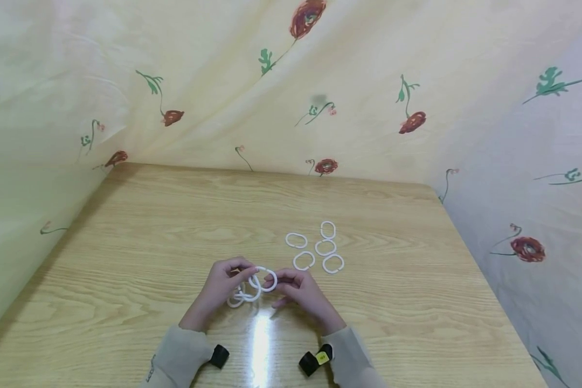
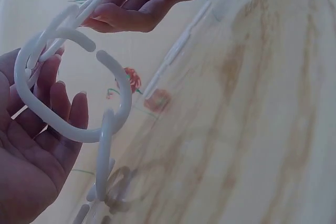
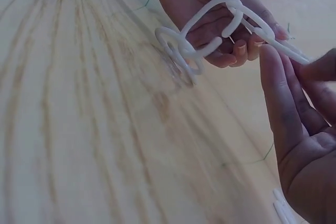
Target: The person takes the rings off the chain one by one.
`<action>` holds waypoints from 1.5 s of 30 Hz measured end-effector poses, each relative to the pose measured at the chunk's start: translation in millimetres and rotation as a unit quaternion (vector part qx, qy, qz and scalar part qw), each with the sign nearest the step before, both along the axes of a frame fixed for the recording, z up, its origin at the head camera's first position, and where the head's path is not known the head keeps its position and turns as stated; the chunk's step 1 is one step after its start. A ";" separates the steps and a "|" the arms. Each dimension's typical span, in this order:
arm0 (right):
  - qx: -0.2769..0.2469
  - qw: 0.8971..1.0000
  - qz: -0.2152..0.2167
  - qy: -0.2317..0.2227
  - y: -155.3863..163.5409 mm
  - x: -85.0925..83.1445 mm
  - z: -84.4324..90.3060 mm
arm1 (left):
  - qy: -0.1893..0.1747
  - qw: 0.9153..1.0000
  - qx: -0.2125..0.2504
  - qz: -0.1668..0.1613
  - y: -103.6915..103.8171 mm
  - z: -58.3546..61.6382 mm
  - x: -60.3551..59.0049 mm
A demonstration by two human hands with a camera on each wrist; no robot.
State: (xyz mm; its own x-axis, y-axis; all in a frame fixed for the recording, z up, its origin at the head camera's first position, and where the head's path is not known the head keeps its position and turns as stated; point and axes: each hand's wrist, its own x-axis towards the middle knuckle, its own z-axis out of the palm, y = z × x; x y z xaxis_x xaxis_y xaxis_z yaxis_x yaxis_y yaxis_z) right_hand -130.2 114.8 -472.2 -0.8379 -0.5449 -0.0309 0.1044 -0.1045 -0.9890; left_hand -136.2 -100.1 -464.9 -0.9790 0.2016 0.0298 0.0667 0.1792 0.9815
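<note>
A short chain of white plastic links (image 1: 256, 293) hangs between my hands, just above the table. My left hand (image 1: 225, 283) grips it near its upper end, thumb and fingertips on the links. From the right, my right hand (image 1: 300, 291) pinches the end link (image 1: 275, 281) between thumb and finger. In the left wrist view, a large link (image 2: 37, 103) shows a narrow gap in its ring, and another link (image 2: 105, 150) dangles from it. The right wrist view shows the end link (image 3: 289, 51) running between the right thumb and fingers. The lowest links overlap, partly hidden.
Several loose white links lie on the wooden table (image 1: 393, 258) beyond the right hand, including an upper one (image 1: 327, 230) and a left one (image 1: 296, 240). Flower-printed cloth (image 1: 213, 97) borders the table at the back and sides.
</note>
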 end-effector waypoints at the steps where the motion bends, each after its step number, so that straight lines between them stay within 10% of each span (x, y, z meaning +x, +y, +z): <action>1: 0.000 1.000 -0.002 -0.001 0.1 0.0 -0.2 | -0.005 1.000 -0.002 0.003 -0.1 0.3 0.0; 22: 0.025 0.998 -0.058 -0.027 0.2 -0.3 0.7 | -0.040 0.998 0.050 -0.005 0.3 -2.2 -2.2; 45: 0.020 0.990 -0.128 -0.054 1.0 -1.1 2.9 | -0.033 0.988 0.065 -0.132 -1.1 -5.2 -0.7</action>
State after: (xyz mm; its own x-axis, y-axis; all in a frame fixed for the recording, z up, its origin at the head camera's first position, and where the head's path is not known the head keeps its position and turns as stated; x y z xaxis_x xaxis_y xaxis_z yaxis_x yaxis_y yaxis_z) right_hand -131.3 115.9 -469.3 -0.9394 -0.3108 -0.1449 0.1845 -0.1020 -0.9775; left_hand -136.9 -101.3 -470.2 -0.8932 0.4496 0.0097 0.0287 0.0354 0.9990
